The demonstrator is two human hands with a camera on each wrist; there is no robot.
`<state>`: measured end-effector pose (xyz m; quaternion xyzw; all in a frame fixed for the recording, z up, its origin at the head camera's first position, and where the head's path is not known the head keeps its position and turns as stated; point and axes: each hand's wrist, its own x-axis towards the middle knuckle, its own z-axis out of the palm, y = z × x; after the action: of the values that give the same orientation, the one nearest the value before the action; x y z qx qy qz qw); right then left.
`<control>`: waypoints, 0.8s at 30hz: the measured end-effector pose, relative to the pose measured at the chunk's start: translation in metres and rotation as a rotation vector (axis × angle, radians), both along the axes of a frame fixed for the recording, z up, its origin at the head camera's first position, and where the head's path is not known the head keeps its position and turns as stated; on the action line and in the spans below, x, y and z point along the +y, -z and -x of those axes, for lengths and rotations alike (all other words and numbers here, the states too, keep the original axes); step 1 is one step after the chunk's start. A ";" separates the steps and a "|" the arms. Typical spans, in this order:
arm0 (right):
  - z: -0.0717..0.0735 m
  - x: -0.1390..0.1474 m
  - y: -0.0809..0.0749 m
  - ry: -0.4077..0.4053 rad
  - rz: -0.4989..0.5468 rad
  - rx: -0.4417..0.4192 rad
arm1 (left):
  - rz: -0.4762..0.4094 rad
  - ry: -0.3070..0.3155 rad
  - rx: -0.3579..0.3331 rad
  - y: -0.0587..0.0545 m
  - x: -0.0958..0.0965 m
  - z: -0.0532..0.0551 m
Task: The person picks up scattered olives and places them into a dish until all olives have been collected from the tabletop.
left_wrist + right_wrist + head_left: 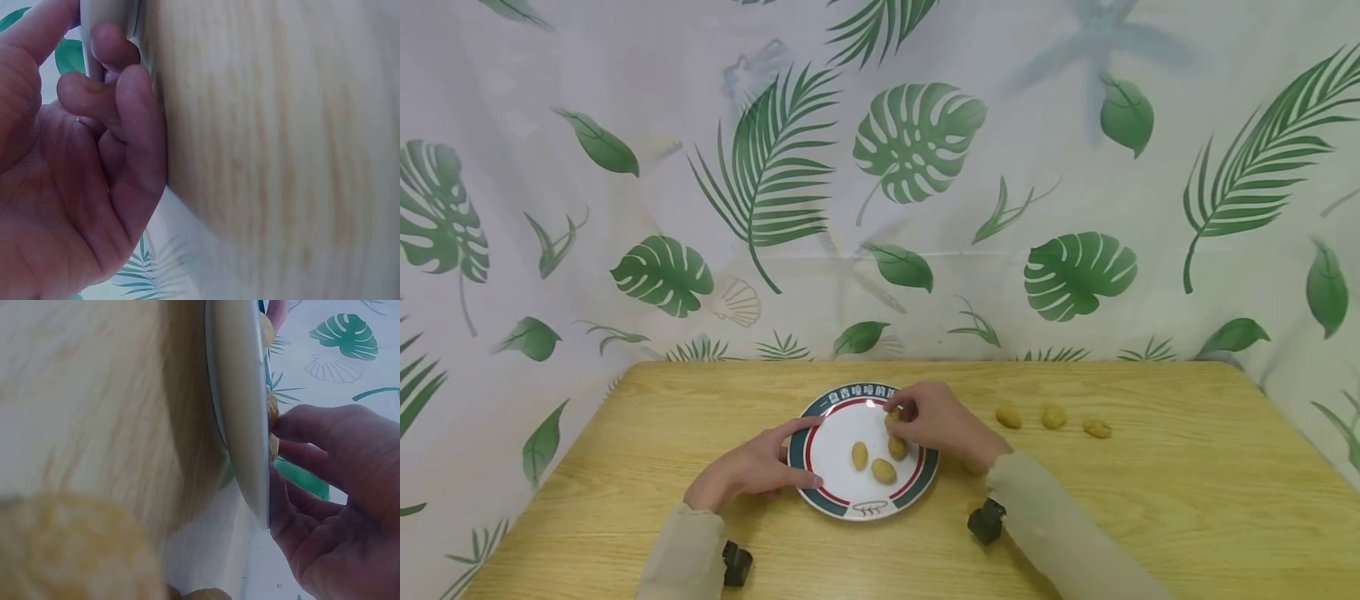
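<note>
A round white plate (842, 487) with a dark green and red rim lies on the table. My left hand (752, 467) grips its left rim, with thumb and a finger on the upper side and other fingers curled beside it in the left wrist view. My right hand (936, 419) pinches a small yellow-brown potato (892, 420) over the plate's upper right part. Beneath it lies another potato (897, 448). Two more, a left potato (859, 455) and a lower potato (883, 472), rest mid-plate.
To the right, three loose potatoes lie in a row: a near one (1008, 417), a middle one (1054, 417) and a far one (1097, 428). A blurred potato (75, 550) is close to the right wrist camera. Behind the wooden table (700, 400) hangs a leaf-patterned cloth (955, 275).
</note>
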<state>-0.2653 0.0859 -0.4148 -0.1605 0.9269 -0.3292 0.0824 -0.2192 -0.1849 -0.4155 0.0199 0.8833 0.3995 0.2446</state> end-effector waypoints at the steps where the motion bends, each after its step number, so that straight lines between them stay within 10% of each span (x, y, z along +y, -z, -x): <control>1: 0.000 0.000 0.000 -0.004 0.000 0.003 | -0.001 0.000 -0.001 0.000 0.000 0.000; 24: -0.010 0.018 -0.005 -0.072 0.081 0.041 | -0.021 0.003 -0.005 0.000 0.000 0.000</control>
<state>-0.2553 0.1037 -0.4094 -0.2037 0.9078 -0.3601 0.0687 -0.2197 -0.1847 -0.4157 0.0230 0.8784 0.4085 0.2470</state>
